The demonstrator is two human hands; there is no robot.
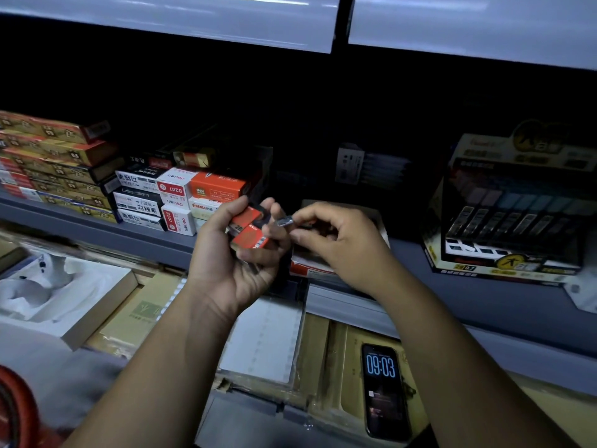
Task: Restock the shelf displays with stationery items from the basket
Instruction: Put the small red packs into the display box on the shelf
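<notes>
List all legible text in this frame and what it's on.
"09:03": phone screen
"S207": white-and-red box, upside down
"deli": orange box
"HANSS": white box
Display carton, red packs in the left hand, slim case in the right hand: too blurred to read.

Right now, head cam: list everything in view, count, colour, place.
small red packs: at least two, red-orange, in the left hand
silvery piece: one, grey, pinched by the right hand
long boxes: many, gold and red, stacked shelf far left
small cartons: about a dozen, white, black, orange, shelf mid-left
open tray: one, red and white, shelf behind the right hand
display box: one, black and yellow, shelf right
shelf: one, grey, mid-frame
phone: one, black, reads 09:03, lower level
pad: one, white, lower level centre
box with white insert: one, tan, lower left
red object: one, red, bottom-left corner, cut off
left hand: one, gripping the packs
right hand: one, pinching the piece
</notes>
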